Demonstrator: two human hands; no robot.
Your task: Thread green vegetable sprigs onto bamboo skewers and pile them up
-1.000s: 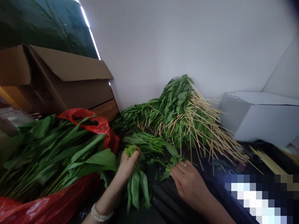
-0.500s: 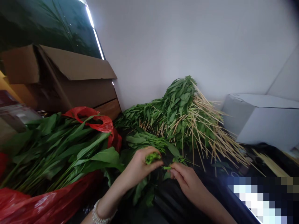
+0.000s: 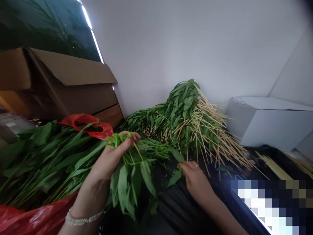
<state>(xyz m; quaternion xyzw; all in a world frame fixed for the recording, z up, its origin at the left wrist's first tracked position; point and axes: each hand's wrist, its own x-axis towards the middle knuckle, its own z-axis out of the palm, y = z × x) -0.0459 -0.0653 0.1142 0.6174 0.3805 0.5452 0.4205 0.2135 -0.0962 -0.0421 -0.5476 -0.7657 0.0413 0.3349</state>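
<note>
My left hand (image 3: 114,155) is closed around a bunch of leafy greens (image 3: 130,182). The cut stem ends stick up past its thumb, and the long leaves hang down to the right. My right hand (image 3: 194,174), a ring on one finger, has its fingertips pinched on a small leafy sprig (image 3: 175,178) low over the black sheet. Just behind both hands lie more greens (image 3: 156,148) with their stems pointing right. To the left, a red plastic bag (image 3: 49,212) holds a large heap of loose long-leaved greens (image 3: 58,156).
Against the white wall stands a pile of greens bundles (image 3: 181,104) with many thin wooden sticks (image 3: 220,143) jutting right. A cardboard box (image 3: 78,98) is at back left, a white box (image 3: 276,124) at right. More pale sticks (image 3: 274,164) lie near the white box.
My left hand has moved left and up and turned, so the bunch's leaves now hang in view. My right hand has come away from it, and the green stem piece it held no longer shows.
</note>
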